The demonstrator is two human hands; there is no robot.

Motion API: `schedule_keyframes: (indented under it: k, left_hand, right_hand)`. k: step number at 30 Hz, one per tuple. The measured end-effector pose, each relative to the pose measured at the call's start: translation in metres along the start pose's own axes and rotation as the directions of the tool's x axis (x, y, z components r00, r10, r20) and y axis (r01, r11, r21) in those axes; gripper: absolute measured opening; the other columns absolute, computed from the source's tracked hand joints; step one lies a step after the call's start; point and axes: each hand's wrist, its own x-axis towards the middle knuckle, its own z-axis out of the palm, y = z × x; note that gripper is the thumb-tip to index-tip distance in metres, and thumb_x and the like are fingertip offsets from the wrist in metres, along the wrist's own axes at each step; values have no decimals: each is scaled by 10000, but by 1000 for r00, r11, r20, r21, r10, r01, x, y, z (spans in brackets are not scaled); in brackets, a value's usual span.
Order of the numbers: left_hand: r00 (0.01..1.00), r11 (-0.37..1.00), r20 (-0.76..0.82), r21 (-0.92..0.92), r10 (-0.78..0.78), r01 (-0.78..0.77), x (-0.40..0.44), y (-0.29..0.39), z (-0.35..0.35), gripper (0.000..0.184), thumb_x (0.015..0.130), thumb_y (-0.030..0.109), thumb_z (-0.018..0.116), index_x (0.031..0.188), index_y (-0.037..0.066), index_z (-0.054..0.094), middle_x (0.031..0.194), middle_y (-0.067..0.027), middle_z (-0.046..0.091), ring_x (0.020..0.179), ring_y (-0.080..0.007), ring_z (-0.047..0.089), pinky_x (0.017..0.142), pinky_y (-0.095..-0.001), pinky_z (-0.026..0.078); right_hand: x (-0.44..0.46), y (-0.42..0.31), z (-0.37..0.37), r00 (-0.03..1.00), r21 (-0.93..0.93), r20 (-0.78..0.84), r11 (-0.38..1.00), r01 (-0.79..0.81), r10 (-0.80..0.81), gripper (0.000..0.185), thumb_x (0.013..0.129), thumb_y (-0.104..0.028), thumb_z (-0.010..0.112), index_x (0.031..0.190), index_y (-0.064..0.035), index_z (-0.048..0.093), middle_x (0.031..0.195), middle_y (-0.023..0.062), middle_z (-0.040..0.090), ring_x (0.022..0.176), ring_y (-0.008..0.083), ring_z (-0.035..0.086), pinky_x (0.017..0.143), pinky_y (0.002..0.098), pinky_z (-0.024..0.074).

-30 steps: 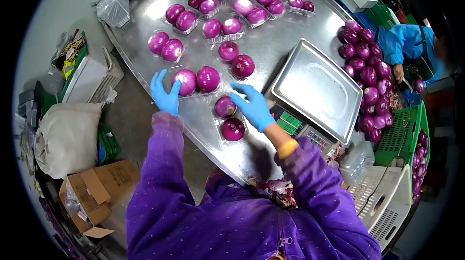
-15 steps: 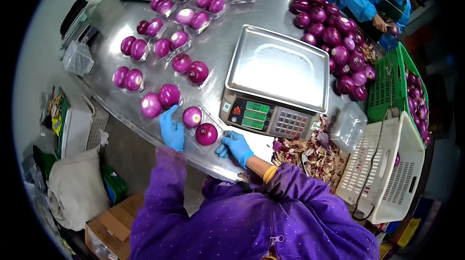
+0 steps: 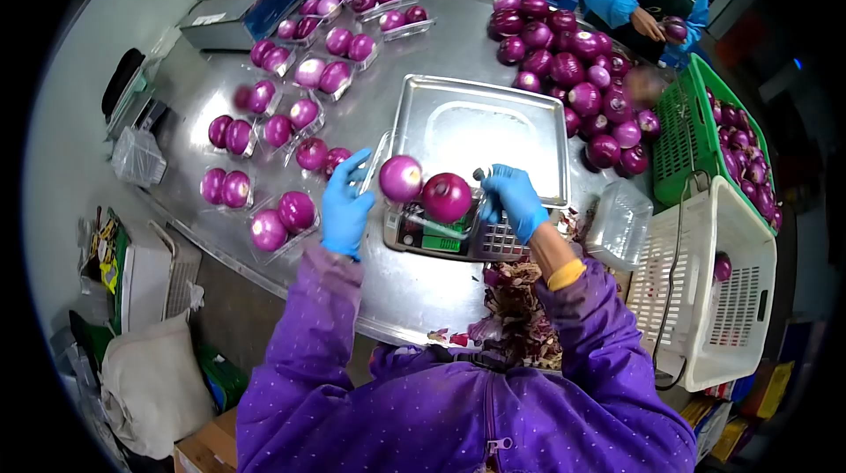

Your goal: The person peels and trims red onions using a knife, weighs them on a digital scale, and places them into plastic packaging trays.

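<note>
Here, two onions point(image 3: 447, 197) in a clear tray point(image 3: 377, 163) are over the scale point(image 3: 476, 125) — left hand point(image 3: 346, 211) beside it, fingers spread; right hand point(image 3: 514, 201) above it, fingers curled, grip unclear.

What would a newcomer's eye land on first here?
Probably the two purple onions in a clear tray between the blue-gloved left hand and right hand, over the front of the scale. Next, the big onion heap behind and right of the scale, and the tray-packed onion pairs along the left side of the table.

Pale sack point(image 3: 154, 389) low at left, cardboard box point(image 3: 210, 448) near.
</note>
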Motion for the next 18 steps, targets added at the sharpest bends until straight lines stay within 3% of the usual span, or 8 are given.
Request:
schedule_keyframes:
  k: [3, 6, 9, 10, 11, 13, 18]
  left_hand:
    - [999, 1000, 39, -11, -1, 2, 37, -27, 35, 635, 709, -116, 507, 1309, 90, 505, 1061, -37, 516, 733, -43, 488, 701, -151, 421]
    - [993, 997, 92, 31, -72, 69, 56, -43, 55, 636, 728, -69, 582, 1337, 71, 466, 1117, -59, 519, 896, -82, 521, 759, -192, 443]
    - [997, 975, 29, 207, 72, -76, 51, -37, 63, 659, 735, -12, 649, 1354, 80, 446, 1217, -91, 507, 1007, -136, 516, 847, -253, 448]
    - [997, 994, -57, 103, 46, -40, 46, -30, 62, 677, 739, 21, 700, 1358, 116, 444, 1220, -83, 513, 1054, -196, 484, 918, -308, 425]
    - [984, 959, -73, 245, 162, -140, 47, -34, 47, 637, 766, 57, 701, 1350, 104, 453, 1263, -91, 498, 1097, -203, 489, 973, -326, 401]
    - [982, 972, -137, 212, 129, -98, 43, -35, 16, 598, 786, 61, 689, 1339, 87, 465, 1280, -88, 497, 1132, -198, 481, 979, -322, 400]
    - [961, 993, -258, 89, 95, -75, 29, -14, -37, 530, 827, 84, 677, 1318, 50, 481, 1271, -89, 508, 1112, -177, 499, 987, -311, 397]
  right_hand:
    - [31, -3, -35, 992, -7, -99, 997, 73, -73, 136, 817, -65, 530, 893, 1, 621, 561, 80, 590, 376, 147, 548, 322, 241, 406]
    - [45, -7, -59, 979, -38, -178, 995, 92, -97, 229, 832, -82, 529, 1024, 18, 604, 643, 96, 611, 448, 160, 584, 377, 253, 429]
    - [27, -9, -75, 927, -4, -313, 976, 218, -208, 373, 903, -130, 504, 1239, 30, 475, 778, 126, 621, 491, 171, 583, 458, 262, 462]
    - [15, -7, -78, 895, 8, -376, 965, 261, -239, 357, 916, -140, 500, 1230, 29, 484, 799, 126, 620, 506, 161, 582, 467, 253, 459]
    - [3, -2, -84, 860, 16, -436, 953, 304, -267, 341, 930, -150, 496, 1221, 27, 493, 819, 126, 619, 520, 151, 580, 477, 243, 457]
    - [-21, 16, -100, 846, -68, -450, 956, 287, -286, 304, 938, -147, 498, 1195, 14, 525, 823, 106, 619, 568, 118, 579, 494, 217, 447]
    - [-77, 73, -114, 822, 25, -544, 976, 216, -168, 232, 952, -133, 482, 1120, -13, 587, 694, 37, 617, 529, 61, 505, 479, 191, 407]
